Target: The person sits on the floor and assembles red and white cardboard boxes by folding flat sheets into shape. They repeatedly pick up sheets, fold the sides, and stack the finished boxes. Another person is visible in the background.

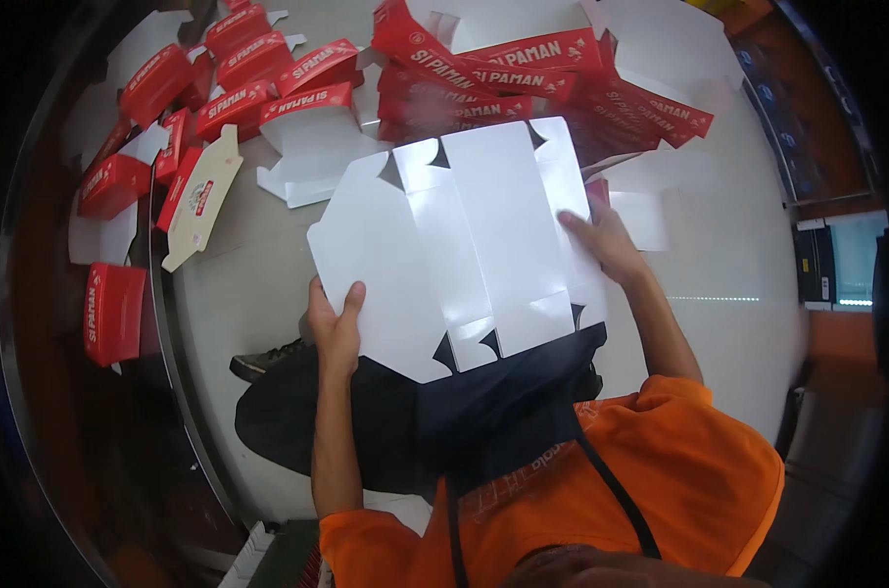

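A flat, unfolded carton blank (498,225) lies white side up above my lap, creased into panels with notched flaps along its edges. My left hand (335,328) grips its left edge, thumb on top and fingers hidden beneath. At the opposite edge my right hand (606,235) holds it the same way, thumb over the white face. Just beyond the blank, a stack of red unfolded carton blanks (483,83) lies on the floor. Nearest to my left hand, a partly folded carton with its white inside showing (322,152) rests on the floor.
Several folded red boxes (155,83) are heaped at the far left. A cream-and-red flat piece (204,201) leans beside them, and one red box (114,314) sits alone at the left. My dark-clothed legs (307,421) are folded on the pale tiled floor (728,274).
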The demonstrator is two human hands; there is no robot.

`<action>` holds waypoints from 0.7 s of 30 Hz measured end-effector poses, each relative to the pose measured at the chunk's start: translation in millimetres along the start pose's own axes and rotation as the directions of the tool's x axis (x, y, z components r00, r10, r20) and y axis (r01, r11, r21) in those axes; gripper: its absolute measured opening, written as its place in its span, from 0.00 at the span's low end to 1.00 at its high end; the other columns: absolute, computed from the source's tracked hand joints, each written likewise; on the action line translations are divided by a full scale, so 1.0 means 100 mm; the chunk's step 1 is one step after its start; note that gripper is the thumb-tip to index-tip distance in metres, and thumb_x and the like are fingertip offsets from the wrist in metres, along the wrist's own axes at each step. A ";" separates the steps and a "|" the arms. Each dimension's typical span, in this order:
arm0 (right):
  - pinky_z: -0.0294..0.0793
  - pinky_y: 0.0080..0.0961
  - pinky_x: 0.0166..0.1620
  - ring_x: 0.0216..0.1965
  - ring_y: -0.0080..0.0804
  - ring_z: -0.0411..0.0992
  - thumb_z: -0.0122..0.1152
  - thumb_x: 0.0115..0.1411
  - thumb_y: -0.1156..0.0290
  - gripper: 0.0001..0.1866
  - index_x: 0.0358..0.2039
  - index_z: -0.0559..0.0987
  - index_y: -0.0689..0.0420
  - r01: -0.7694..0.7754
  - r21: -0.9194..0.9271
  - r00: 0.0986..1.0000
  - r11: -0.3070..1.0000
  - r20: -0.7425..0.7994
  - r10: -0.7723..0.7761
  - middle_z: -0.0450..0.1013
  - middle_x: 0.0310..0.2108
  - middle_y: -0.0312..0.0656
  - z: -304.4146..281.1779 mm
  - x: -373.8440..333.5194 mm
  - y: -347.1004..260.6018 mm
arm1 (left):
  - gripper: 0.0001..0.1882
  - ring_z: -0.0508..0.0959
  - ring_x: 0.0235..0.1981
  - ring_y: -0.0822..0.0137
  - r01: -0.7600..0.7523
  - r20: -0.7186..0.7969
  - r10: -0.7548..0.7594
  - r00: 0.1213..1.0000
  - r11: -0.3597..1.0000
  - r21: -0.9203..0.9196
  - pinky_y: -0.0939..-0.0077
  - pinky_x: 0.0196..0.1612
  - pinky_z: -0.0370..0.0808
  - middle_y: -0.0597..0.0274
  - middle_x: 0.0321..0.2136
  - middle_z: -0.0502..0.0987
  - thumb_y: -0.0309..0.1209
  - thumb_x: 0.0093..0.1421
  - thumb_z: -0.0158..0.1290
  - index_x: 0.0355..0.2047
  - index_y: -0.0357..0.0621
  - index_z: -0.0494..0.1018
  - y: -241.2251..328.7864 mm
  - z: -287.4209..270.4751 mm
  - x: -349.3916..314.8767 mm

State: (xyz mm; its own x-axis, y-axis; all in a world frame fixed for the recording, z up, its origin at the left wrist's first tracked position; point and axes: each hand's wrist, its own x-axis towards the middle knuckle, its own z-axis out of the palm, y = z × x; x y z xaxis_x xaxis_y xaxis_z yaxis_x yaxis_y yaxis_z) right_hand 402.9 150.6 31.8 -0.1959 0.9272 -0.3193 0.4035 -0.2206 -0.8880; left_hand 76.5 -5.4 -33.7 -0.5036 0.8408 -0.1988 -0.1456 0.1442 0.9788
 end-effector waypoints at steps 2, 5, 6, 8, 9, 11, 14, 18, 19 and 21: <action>0.72 0.24 0.47 0.43 0.28 0.72 0.60 0.61 0.64 0.26 0.56 0.69 0.66 -0.051 -0.036 0.998 0.998 0.035 0.052 0.73 0.46 0.45 -0.06 -0.05 0.00 | 0.23 0.74 0.44 0.67 0.072 0.026 -0.071 0.997 0.995 -0.070 0.73 0.49 0.71 0.54 0.44 0.74 0.27 0.60 0.57 0.53 0.32 0.64 0.11 0.05 -0.04; 0.72 0.23 0.46 0.41 0.27 0.73 0.60 0.61 0.63 0.26 0.54 0.70 0.66 0.018 -0.070 0.999 0.997 0.037 -0.015 0.74 0.43 0.44 -0.12 -0.03 -0.01 | 0.23 0.75 0.45 0.66 0.246 0.116 -0.232 0.966 0.961 -0.130 0.72 0.50 0.71 0.53 0.45 0.75 0.27 0.59 0.58 0.52 0.30 0.66 0.20 0.08 -0.17; 0.72 0.24 0.47 0.42 0.29 0.73 0.60 0.60 0.62 0.26 0.54 0.71 0.66 0.006 -0.124 1.000 0.992 0.030 -0.002 0.74 0.43 0.45 -0.15 0.00 -0.04 | 0.23 0.75 0.45 0.65 0.310 0.155 -0.289 0.945 0.941 -0.135 0.72 0.50 0.71 0.52 0.45 0.75 0.27 0.59 0.58 0.52 0.29 0.67 0.20 0.07 -0.22; 0.71 0.26 0.48 0.43 0.31 0.73 0.61 0.60 0.61 0.27 0.53 0.71 0.66 -0.012 -0.237 1.000 0.971 0.022 0.018 0.74 0.43 0.47 -0.21 0.14 -0.18 | 0.23 0.75 0.46 0.65 0.271 0.060 -0.265 0.962 0.945 -0.185 0.72 0.50 0.71 0.52 0.46 0.75 0.27 0.59 0.58 0.52 0.28 0.67 0.10 0.17 -0.42; 0.71 0.28 0.49 0.44 0.33 0.73 0.61 0.59 0.60 0.27 0.53 0.71 0.66 0.064 -0.273 0.998 0.960 0.043 -0.054 0.74 0.44 0.48 -0.23 0.22 -0.17 | 0.23 0.75 0.46 0.64 0.249 0.012 -0.252 0.968 0.946 -0.209 0.71 0.50 0.71 0.52 0.46 0.75 0.27 0.59 0.58 0.52 0.27 0.67 0.07 0.26 -0.52; 0.70 0.31 0.50 0.46 0.36 0.72 0.61 0.58 0.58 0.28 0.53 0.71 0.66 0.216 -0.340 0.976 0.915 0.103 -0.192 0.73 0.46 0.50 -0.25 0.33 -0.14 | 0.23 0.75 0.47 0.63 0.199 -0.063 -0.216 0.974 0.958 -0.208 0.71 0.51 0.70 0.52 0.47 0.75 0.28 0.60 0.57 0.53 0.28 0.67 0.05 0.38 -0.66; 0.66 0.32 0.57 0.50 0.42 0.72 0.64 0.56 0.55 0.37 0.58 0.64 0.68 0.170 -0.324 0.985 0.931 0.092 -0.148 0.71 0.49 0.57 -0.14 0.27 -0.25 | 0.23 0.75 0.47 0.63 0.215 -0.125 -0.241 0.962 0.958 -0.192 0.71 0.51 0.69 0.51 0.47 0.75 0.29 0.60 0.57 0.52 0.28 0.68 -0.02 0.42 -0.72; 0.67 0.31 0.56 0.50 0.43 0.72 0.65 0.55 0.54 0.38 0.58 0.65 0.68 0.163 -0.301 0.986 0.940 0.084 -0.144 0.70 0.50 0.57 -0.16 0.37 -0.12 | 0.23 0.74 0.48 0.63 0.234 -0.127 -0.260 0.957 0.954 -0.190 0.71 0.51 0.69 0.51 0.47 0.75 0.29 0.60 0.57 0.53 0.28 0.68 -0.08 0.38 -0.68; 0.67 0.31 0.56 0.49 0.44 0.72 0.65 0.54 0.54 0.38 0.57 0.66 0.68 0.143 -0.311 0.989 0.940 0.087 -0.121 0.70 0.50 0.57 -0.16 0.38 -0.14 | 0.23 0.74 0.48 0.63 0.235 -0.127 -0.263 0.956 0.952 -0.198 0.71 0.52 0.69 0.51 0.47 0.75 0.29 0.60 0.57 0.53 0.28 0.67 -0.09 0.38 -0.67; 0.68 0.31 0.55 0.49 0.44 0.72 0.66 0.53 0.54 0.38 0.56 0.67 0.68 0.097 -0.350 0.994 0.932 0.088 -0.071 0.70 0.50 0.57 -0.14 0.35 -0.24 | 0.24 0.74 0.48 0.63 0.195 -0.108 -0.228 0.968 0.948 -0.253 0.71 0.51 0.69 0.52 0.47 0.75 0.29 0.60 0.57 0.53 0.28 0.67 -0.12 0.38 -0.69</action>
State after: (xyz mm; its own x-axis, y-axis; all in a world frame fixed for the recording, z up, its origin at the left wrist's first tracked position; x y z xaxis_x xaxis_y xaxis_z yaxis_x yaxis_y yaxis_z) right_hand 399.2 192.2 46.7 -0.3019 0.9102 -0.2836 0.6697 -0.0093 -0.7426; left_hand 145.1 -45.1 -29.8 -0.5461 0.7245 -0.4206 -0.4515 0.1683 0.8762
